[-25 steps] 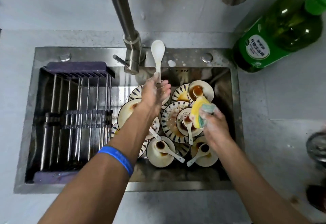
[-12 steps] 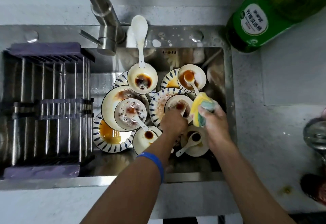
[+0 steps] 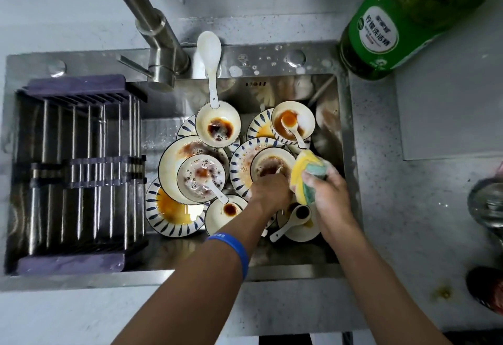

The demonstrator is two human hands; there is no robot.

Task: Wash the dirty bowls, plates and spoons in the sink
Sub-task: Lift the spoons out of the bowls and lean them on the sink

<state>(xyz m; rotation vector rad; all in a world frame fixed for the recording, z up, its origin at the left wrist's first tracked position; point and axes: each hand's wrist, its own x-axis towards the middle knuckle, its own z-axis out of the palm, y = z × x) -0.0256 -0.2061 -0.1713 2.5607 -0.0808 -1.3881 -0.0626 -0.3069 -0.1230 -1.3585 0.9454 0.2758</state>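
Grey speckled countertop (image 3: 424,132) surrounds a stainless sink (image 3: 245,268), seen from above.

- Faucet (image 3: 152,32): steel, angled across the back ledge of the sink.
- Drying rack (image 3: 79,170): steel rods with purple end pieces, set in the sink's left part.
- Green detergent bottle (image 3: 402,15): on the counter at the back right corner.
- White spoon (image 3: 210,64): bowl end on the back ledge, handle reaching down to the rim of the top cream bowl (image 3: 217,124), which holds dark sauce.
- Right back bowl (image 3: 293,122): orange sauce, a spoon lying in it, stacked on a blue-striped plate (image 3: 258,127).
- Foamy bowl (image 3: 201,178): with a spoon, stacked on a cream plate (image 3: 174,159); below it a blue-striped plate (image 3: 166,219) with orange residue.
- Centre bowl (image 3: 269,162): brown sauce, resting on a striped plate.
- My left hand (image 3: 269,195): blue wristband (image 3: 234,249) on the arm, fingers curled down at the centre bowl's near edge; I cannot tell what they grip.
- My right hand (image 3: 326,195): wet and soapy, gripping a yellow-and-green sponge (image 3: 304,176) just right of the centre bowl.
- Near bowl (image 3: 299,222): with a spoon holding dark sauce, between my wrists.
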